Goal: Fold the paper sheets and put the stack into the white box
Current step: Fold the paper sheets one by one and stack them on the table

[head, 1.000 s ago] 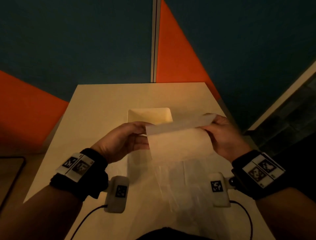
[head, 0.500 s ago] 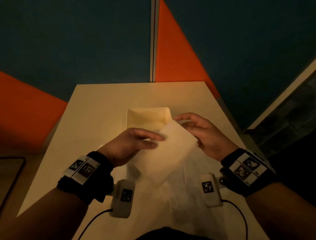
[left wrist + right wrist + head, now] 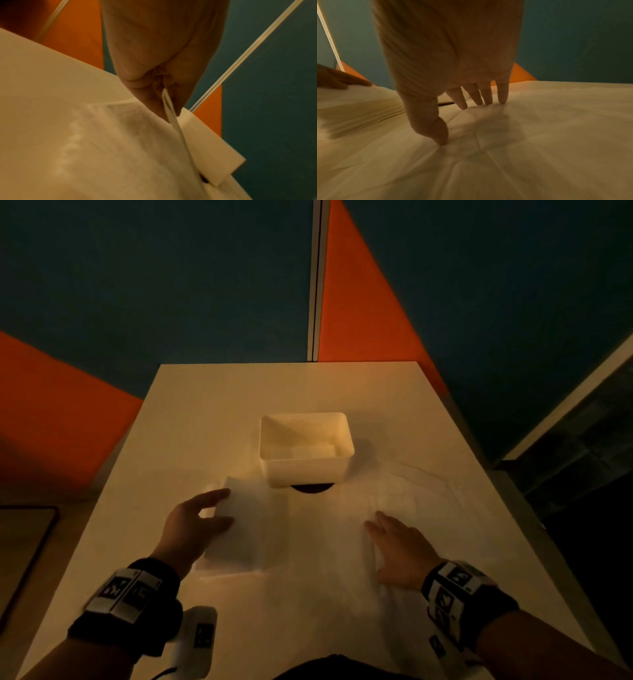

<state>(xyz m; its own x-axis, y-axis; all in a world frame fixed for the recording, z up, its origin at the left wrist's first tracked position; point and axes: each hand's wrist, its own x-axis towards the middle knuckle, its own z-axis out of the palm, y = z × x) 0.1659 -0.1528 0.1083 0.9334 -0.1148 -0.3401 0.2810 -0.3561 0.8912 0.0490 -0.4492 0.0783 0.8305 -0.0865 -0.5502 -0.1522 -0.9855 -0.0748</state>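
Observation:
The white box stands in the middle of the table, with pale folded paper lying inside it. Left of the box, a folded paper sheet lies low on the table. My left hand holds its left edge. The left wrist view shows that edge pinched between thumb and fingers of the left hand, with the box just beyond. An unfolded, creased sheet lies flat on the right. My right hand rests on it with straight, spread fingers, holding nothing.
The pale table ends in blue and orange wall panels at the back. A dark round patch shows under the box's near edge. A dark-framed object sits off the table's left side.
Both hands held the folded sheet up before the box. The left hand has now brought it down to the left, and the right hand has let go and moved right onto the flat sheet.

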